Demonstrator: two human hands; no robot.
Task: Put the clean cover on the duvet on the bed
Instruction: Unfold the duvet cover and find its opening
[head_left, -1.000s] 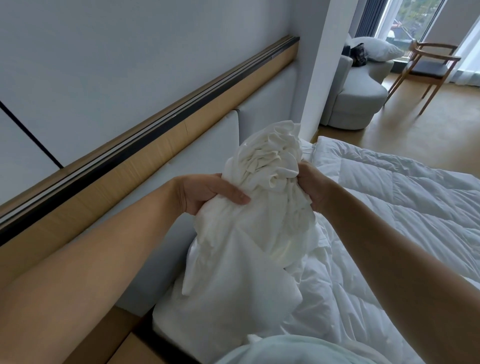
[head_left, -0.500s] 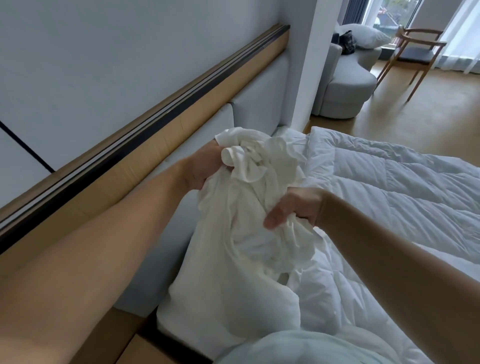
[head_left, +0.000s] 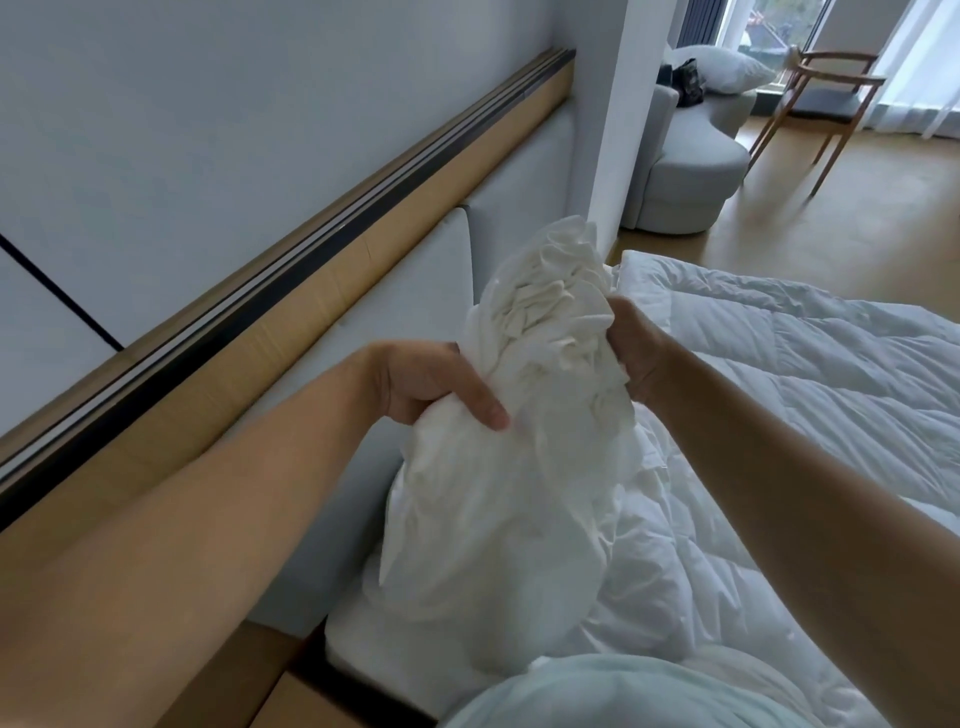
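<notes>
The white duvet cover is bunched into a thick roll that rises in front of me, its gathered folds crumpled at the top. My left hand grips the bunch from the left, thumb across the front. From the right, my right hand grips the same gathered folds, its fingers hidden in the cloth. The lower part of the cover hangs down onto the bed. The white quilted duvet lies spread over the bed to the right.
A padded grey headboard with a wood rail runs along the wall on the left. Beyond a white pillar stand a grey armchair with a pillow and a wooden chair on a wood floor.
My right hand has risen from lower on the cloth back up to the gathered top. My left hand has slid down and forward, its thumb now across the front of the bunch.
</notes>
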